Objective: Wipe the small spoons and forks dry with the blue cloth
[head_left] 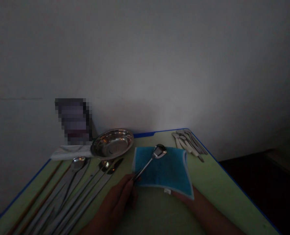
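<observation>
My left hand (121, 195) is closed around the handle of a metal spoon (159, 151). The spoon points away from me, its bowl over the far part of a blue cloth (168, 173) with a pale edge and a small white tag. Under the cloth is my right hand (180, 196), holding it from below. The cloth covers its fingers, and only part of the wrist side and forearm show. Whether the spoon touches the cloth cannot be made out.
On the green, blue-edged table (208, 189), several long utensils (78, 186) lie at left, including spoons, a knife and wooden sticks. A metal bowl (113, 143) stands behind them, by a white folded cloth (71, 152) and a pixelated upright object (75, 120). More cutlery (187, 143) lies far right, near the wall.
</observation>
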A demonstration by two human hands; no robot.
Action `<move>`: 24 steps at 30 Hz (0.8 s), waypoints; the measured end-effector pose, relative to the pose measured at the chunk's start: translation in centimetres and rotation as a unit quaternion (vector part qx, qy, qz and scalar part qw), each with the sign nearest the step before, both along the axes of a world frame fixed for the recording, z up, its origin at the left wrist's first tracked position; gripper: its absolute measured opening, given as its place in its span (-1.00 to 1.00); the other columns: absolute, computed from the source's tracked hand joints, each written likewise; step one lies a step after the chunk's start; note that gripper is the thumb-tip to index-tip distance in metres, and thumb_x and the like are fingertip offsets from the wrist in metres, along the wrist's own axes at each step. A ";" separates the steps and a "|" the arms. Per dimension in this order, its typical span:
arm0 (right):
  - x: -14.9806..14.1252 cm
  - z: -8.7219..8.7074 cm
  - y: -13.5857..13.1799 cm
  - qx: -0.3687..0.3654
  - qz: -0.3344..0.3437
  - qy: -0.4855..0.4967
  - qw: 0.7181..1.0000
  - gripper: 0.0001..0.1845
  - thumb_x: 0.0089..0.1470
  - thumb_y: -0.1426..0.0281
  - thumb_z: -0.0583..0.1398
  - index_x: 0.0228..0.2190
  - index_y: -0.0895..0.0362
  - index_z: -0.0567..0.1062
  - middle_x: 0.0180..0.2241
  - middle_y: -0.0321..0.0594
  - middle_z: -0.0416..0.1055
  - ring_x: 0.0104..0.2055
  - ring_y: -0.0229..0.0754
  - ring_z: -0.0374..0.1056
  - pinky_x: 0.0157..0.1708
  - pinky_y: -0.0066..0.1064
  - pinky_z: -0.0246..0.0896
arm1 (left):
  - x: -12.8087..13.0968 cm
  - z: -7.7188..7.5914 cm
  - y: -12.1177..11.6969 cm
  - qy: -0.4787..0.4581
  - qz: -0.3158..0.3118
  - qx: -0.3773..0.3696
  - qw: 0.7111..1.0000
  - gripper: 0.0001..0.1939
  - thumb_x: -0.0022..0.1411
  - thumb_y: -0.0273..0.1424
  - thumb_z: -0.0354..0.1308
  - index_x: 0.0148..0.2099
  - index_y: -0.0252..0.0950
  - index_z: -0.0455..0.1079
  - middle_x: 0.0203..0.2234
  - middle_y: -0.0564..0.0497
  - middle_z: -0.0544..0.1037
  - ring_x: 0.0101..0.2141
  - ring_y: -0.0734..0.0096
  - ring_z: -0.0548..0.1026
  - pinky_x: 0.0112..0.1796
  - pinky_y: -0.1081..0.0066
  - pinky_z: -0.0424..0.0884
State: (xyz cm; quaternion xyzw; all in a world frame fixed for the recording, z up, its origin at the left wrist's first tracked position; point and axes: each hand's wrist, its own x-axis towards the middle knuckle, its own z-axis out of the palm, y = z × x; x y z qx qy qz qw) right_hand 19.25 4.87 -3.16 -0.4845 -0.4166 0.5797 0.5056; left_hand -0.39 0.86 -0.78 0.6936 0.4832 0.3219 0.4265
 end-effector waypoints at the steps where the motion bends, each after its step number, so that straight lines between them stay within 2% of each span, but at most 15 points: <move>1: -0.4 0.3 0.4 -0.028 0.019 0.026 0.999 -0.40 -0.29 -0.19 0.02 -0.60 0.07 0.46 -0.57 -0.14 0.43 -0.49 -0.09 0.37 -0.48 -0.22 0.25 | 0.0 -0.1 0.0 0.006 -0.008 -0.001 1.000 -0.67 0.30 -0.29 -0.21 -0.45 -0.23 0.24 -0.66 0.14 0.35 -0.61 0.48 0.33 -0.50 0.52 0.27; 2: -0.8 0.5 0.7 -0.045 0.023 0.041 0.998 -0.41 -0.28 -0.18 0.04 -0.60 0.10 0.44 -0.59 -0.14 0.42 -0.50 -0.09 0.37 -0.50 -0.24 0.25 | 0.1 -0.2 0.1 0.010 -0.018 -0.001 1.000 -0.67 0.30 -0.30 -0.21 -0.46 -0.23 0.24 -0.65 0.14 0.35 -0.60 0.48 0.34 -0.48 0.52 0.27; 3: -1.2 0.7 0.9 -0.078 -0.004 0.083 0.993 -0.44 -0.31 -0.15 0.10 -0.58 0.12 0.43 -0.60 -0.16 0.42 -0.52 -0.11 0.36 -0.50 -0.26 0.25 | 0.2 -0.3 0.0 0.015 -0.027 -0.003 1.000 -0.67 0.30 -0.30 -0.21 -0.45 -0.24 0.24 -0.65 0.14 0.36 -0.59 0.47 0.35 -0.47 0.52 0.27; 5: -2.0 1.0 1.1 -0.080 -0.031 0.110 0.990 -0.52 -0.23 -0.03 0.16 -0.40 0.11 0.41 -0.51 -0.24 0.45 -0.49 -0.18 0.37 -0.47 -0.33 0.26 | 0.4 -0.3 -0.1 0.028 -0.038 -0.008 0.999 -0.70 0.30 -0.31 -0.21 -0.40 -0.24 0.25 -0.66 0.15 0.37 -0.58 0.47 0.37 -0.47 0.52 0.27; 7: -2.7 0.9 1.2 -0.076 -0.062 0.136 0.986 -0.55 -0.23 0.06 0.22 -0.35 0.11 0.38 -0.52 -0.29 0.44 -0.51 -0.21 0.36 -0.48 -0.38 0.26 | 0.6 -0.3 -0.4 0.044 -0.036 -0.017 0.998 -0.72 0.30 -0.31 -0.21 -0.36 -0.24 0.26 -0.68 0.15 0.38 -0.60 0.46 0.38 -0.48 0.51 0.26; 9: -3.4 0.7 1.4 -0.055 -0.069 0.140 0.986 -0.60 -0.21 0.10 0.23 -0.39 0.13 0.39 -0.56 -0.31 0.42 -0.54 -0.24 0.34 -0.51 -0.42 0.24 | 0.8 -0.3 -0.7 0.063 -0.032 -0.032 0.997 -0.73 0.30 -0.30 -0.21 -0.32 -0.25 0.26 -0.69 0.15 0.38 -0.60 0.45 0.40 -0.48 0.51 0.27; 14: -4.6 0.3 2.3 0.006 -0.081 0.064 0.995 -0.66 -0.15 0.11 0.20 -0.53 0.15 0.38 -0.64 -0.36 0.36 -0.61 -0.32 0.25 -0.59 -0.51 0.15 | 0.8 -0.2 -0.7 0.044 -0.004 -0.035 0.998 -0.69 0.31 -0.28 -0.23 -0.38 -0.26 0.24 -0.74 0.15 0.34 -0.62 0.45 0.38 -0.47 0.49 0.28; 16: -4.6 0.3 2.3 0.003 -0.065 0.059 0.996 -0.66 -0.15 0.11 0.19 -0.52 0.15 0.39 -0.63 -0.36 0.37 -0.61 -0.32 0.25 -0.58 -0.50 0.16 | 0.8 -0.3 -0.6 0.020 0.014 -0.030 0.999 -0.69 0.29 -0.26 -0.21 -0.41 -0.24 0.23 -0.73 0.15 0.32 -0.62 0.45 0.35 -0.48 0.49 0.28; 20: -4.2 0.4 2.0 -0.023 0.026 0.106 0.994 -0.68 -0.26 0.21 0.29 -0.46 0.16 0.42 -0.55 -0.33 0.44 -0.57 -0.28 0.32 -0.49 -0.42 0.24 | 0.9 -0.6 -0.4 -0.025 0.065 -0.017 0.997 -0.68 0.25 -0.17 -0.17 -0.39 -0.22 0.27 -0.70 0.11 0.35 -0.63 0.43 0.32 -0.56 0.50 0.27; 24: -4.0 0.5 2.0 -0.055 0.065 0.139 0.987 -0.70 -0.32 0.27 0.33 -0.49 0.17 0.43 -0.57 -0.31 0.45 -0.56 -0.28 0.34 -0.46 -0.41 0.26 | 0.9 -1.0 -0.3 -0.018 0.055 -0.031 0.998 -0.66 0.24 -0.15 -0.17 -0.38 -0.23 0.30 -0.67 0.09 0.38 -0.63 0.44 0.32 -0.58 0.51 0.26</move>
